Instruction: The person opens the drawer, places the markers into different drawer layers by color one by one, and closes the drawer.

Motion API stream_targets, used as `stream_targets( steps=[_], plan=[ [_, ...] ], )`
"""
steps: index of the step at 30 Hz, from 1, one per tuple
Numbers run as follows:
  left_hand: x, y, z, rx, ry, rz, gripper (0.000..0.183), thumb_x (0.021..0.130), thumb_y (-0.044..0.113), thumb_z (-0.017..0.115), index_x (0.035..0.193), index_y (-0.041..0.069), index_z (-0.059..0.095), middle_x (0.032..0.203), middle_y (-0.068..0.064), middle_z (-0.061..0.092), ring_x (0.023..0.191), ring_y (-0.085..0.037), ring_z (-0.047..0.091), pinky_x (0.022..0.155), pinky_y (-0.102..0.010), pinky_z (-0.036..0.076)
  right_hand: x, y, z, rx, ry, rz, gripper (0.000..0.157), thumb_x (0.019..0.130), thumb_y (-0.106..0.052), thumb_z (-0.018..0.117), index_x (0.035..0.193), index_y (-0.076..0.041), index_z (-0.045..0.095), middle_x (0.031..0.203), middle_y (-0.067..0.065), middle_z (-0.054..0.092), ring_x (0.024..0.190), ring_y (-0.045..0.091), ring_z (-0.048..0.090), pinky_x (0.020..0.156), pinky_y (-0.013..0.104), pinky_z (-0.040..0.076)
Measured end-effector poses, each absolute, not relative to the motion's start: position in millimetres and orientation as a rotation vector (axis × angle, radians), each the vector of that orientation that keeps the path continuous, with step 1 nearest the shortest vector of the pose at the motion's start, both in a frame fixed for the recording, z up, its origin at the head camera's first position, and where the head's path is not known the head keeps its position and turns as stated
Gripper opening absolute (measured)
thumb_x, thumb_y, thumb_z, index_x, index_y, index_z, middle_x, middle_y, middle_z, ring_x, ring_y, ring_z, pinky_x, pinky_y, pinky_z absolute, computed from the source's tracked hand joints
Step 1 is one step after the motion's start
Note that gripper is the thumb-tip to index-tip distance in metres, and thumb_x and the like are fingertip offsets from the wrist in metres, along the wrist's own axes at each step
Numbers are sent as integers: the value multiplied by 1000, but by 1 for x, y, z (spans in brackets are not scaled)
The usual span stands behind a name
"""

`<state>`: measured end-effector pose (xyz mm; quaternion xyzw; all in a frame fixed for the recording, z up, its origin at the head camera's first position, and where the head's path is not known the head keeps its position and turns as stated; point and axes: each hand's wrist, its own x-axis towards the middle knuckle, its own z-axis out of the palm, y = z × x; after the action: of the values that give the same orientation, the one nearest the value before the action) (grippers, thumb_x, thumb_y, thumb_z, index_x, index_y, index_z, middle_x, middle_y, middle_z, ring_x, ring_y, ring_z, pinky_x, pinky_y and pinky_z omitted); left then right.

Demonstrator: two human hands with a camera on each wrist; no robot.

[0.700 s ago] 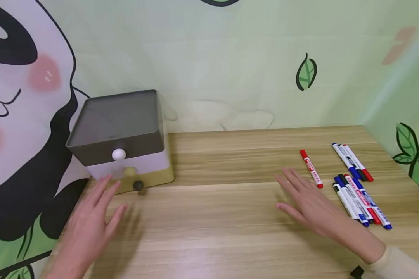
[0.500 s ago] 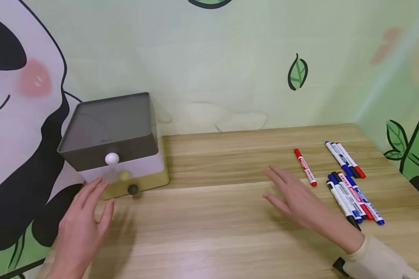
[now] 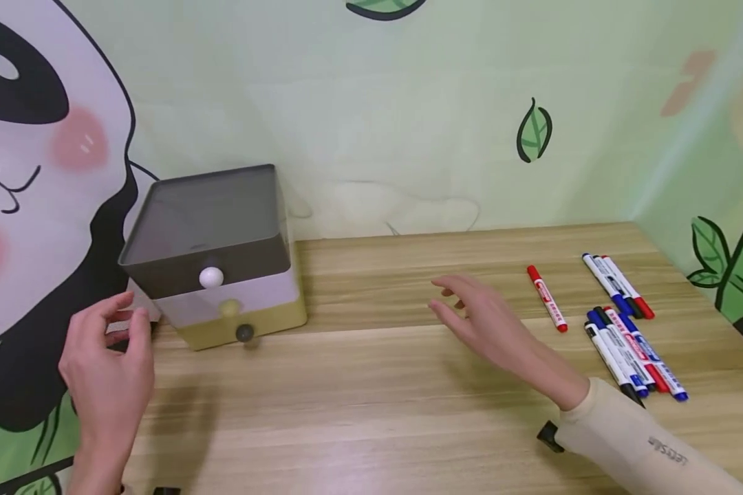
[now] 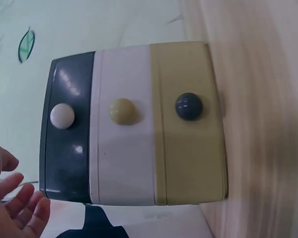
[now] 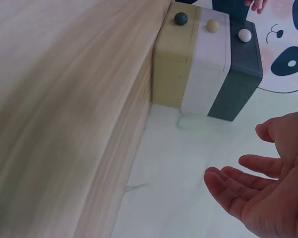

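Note:
A small three-tier drawer box (image 3: 223,206) stands at the left of the table, dark grey on top, pale lilac in the middle and olive-yellow at the bottom. Each drawer front bears a round knob: white (image 4: 62,116), yellow (image 4: 122,111) and dark grey (image 4: 189,106). All three drawers look closed. My left hand (image 3: 106,368) hovers just left of the box's front, fingers loosely bent, holding nothing. My right hand (image 3: 486,320) hangs over the table right of centre, fingers relaxed and nothing in them, with a red marker (image 3: 547,298) lying beyond it.
Further right lie two groups of capped markers: a rear row (image 3: 618,285) and a nearer row of several (image 3: 634,354) in blue, black and red. A printed panda wall cloth (image 3: 378,124) rises behind the wooden table (image 3: 347,412).
My left hand has drawn left, away from the box front, and its fingers have bent. The right hand has moved left, away from the markers, its fingers curling a little. The box stays closed.

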<state>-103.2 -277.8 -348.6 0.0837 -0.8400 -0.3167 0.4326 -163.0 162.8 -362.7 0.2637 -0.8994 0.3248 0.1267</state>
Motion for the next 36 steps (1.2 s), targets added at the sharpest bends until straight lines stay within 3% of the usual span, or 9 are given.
stream_targets(
  steps=[5,8,15,24,36],
  plan=[
    [-113,-287,-345,337,-2025,-875,30,101,19,65,125,3,73,105,22,55,96,12,49,77,-8,41,-176,147,-353,788,-2642,998,39,102,-21,66,135,1,65,121,14,70,95,24,70,81,42,59],
    [-117,-292,-342,395,-2009,-927,33,102,24,65,126,4,73,102,29,50,95,11,50,78,-10,41,-184,139,-350,798,-2640,1051,38,103,-21,65,133,2,66,120,13,71,99,24,69,82,42,59],
    [-130,-302,-337,483,-1955,-1031,35,100,30,66,126,7,74,101,27,56,92,12,55,81,-12,43,-199,118,-345,819,-2601,1129,33,103,-20,64,127,1,70,119,12,72,101,22,68,82,40,58],
    [-142,-308,-323,569,-1947,-1189,37,101,34,64,131,13,73,108,14,66,88,8,58,79,-14,43,-216,82,-334,865,-2542,1182,31,103,-19,63,124,2,72,113,12,75,98,22,69,80,34,57],
    [-156,-313,-316,597,-1915,-1347,37,101,33,65,130,11,73,103,13,66,80,3,61,75,-13,46,-233,40,-319,933,-2468,1232,29,102,-16,65,124,2,70,118,14,72,97,21,69,83,34,57]
  ],
)
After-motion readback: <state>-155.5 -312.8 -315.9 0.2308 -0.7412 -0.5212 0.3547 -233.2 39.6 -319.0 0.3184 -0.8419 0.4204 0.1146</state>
